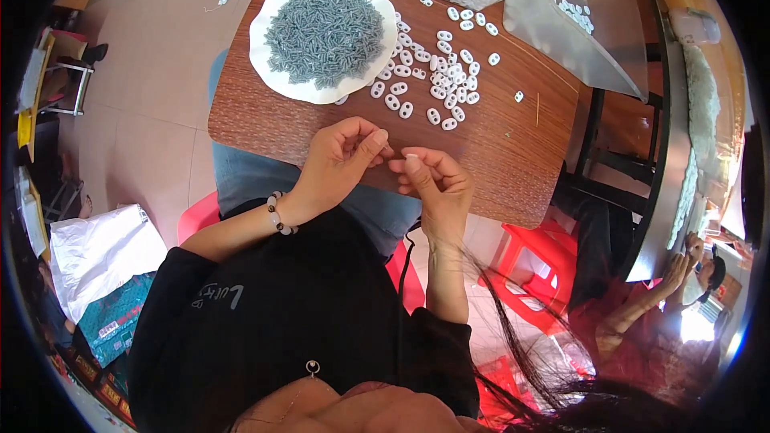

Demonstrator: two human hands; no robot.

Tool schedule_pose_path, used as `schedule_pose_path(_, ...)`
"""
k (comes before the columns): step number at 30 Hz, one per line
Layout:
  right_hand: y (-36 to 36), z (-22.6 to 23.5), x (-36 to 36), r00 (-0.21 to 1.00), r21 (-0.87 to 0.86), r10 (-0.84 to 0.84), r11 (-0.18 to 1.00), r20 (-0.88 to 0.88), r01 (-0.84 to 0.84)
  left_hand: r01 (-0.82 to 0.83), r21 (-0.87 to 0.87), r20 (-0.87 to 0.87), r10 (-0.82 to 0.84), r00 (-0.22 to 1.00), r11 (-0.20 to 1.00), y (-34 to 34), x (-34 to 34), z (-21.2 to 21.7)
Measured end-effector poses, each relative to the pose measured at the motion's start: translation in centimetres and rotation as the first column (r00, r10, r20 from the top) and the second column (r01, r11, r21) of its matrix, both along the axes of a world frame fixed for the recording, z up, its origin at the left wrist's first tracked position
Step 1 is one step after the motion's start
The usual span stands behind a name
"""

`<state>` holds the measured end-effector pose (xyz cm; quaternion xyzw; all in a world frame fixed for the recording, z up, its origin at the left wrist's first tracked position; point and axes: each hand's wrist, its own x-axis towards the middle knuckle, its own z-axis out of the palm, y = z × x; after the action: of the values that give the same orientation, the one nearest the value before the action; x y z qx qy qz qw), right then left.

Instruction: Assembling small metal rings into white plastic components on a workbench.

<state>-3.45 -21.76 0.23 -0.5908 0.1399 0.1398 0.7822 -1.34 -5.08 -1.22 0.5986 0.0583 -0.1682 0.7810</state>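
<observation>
A black sleeved top (321,313) fills the lower foreground, with a beaded bracelet (278,213) worn on the left wrist. Above it, the left hand (341,159) and the right hand (433,184) are brought together over the near edge of the brown wood-grain table (265,124). Both sets of fingers are pinched closed, fingertips nearly touching; something very small seems to be held between them, but what it is cannot be told. Small white oval plastic pieces (437,72) lie scattered beyond the hands, beside a white round plate (277,80) heaped with small grey pins (325,32). Because the pinch is made right at the table edge, a slipped part would likely be lost to the lap or floor.
</observation>
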Motion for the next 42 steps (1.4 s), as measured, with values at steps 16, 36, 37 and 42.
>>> schedule_pose_path(16,0.0,-0.1,0.1,0.996,-0.039,-0.088,0.995,-0.011,0.087,0.026,0.008,0.024,-0.026,0.999,1.0,-0.5,0.2,0.4)
schedule_pose_path(36,0.6,-0.6,-0.2,0.993,-0.184,-0.044,0.981,0.111,0.064,0.02,0.059,0.026,-0.022,0.999,0.998,-0.6,0.2,0.0)
schedule_pose_path(37,0.6,-0.6,-0.2,0.993,-0.176,-0.056,0.982,0.108,0.075,0.012,0.054,0.031,-0.014,0.999,0.998,-0.6,0.2,-0.1)
schedule_pose_path(42,0.8,-0.4,-0.2,0.99,-0.128,-0.104,0.985,0.1,0.116,0.031,0.091,0.036,-0.034,0.999,0.995,-0.5,0.3,0.0)
